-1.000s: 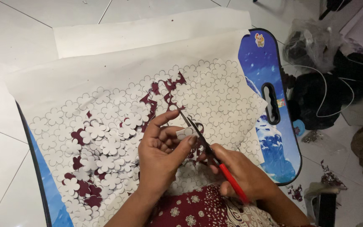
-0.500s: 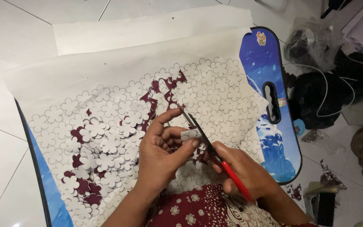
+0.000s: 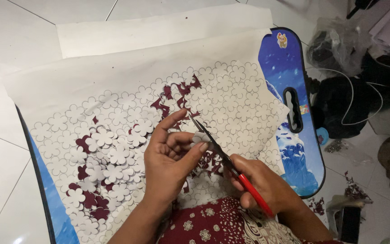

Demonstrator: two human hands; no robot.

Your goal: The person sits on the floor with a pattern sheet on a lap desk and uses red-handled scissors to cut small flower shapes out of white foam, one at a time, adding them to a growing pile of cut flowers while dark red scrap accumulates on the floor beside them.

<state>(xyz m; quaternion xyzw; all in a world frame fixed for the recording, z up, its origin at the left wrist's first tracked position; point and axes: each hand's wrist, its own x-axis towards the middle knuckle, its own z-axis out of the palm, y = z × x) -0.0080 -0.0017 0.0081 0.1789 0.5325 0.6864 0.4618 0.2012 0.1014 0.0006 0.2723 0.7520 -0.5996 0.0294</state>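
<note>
Mid-cut: the left hand [image 3: 170, 165] pinches a small white flower cutout [image 3: 200, 137] while the right hand [image 3: 260, 185] grips red-handled scissors [image 3: 231, 165], blades parted around it. Next comes careful trimming along the petals.

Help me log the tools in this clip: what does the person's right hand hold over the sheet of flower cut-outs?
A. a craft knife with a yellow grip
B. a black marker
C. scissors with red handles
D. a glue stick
C: the right hand grips red-handled scissors, whose dark blades point up toward the small white piece pinched in the left hand.
</note>
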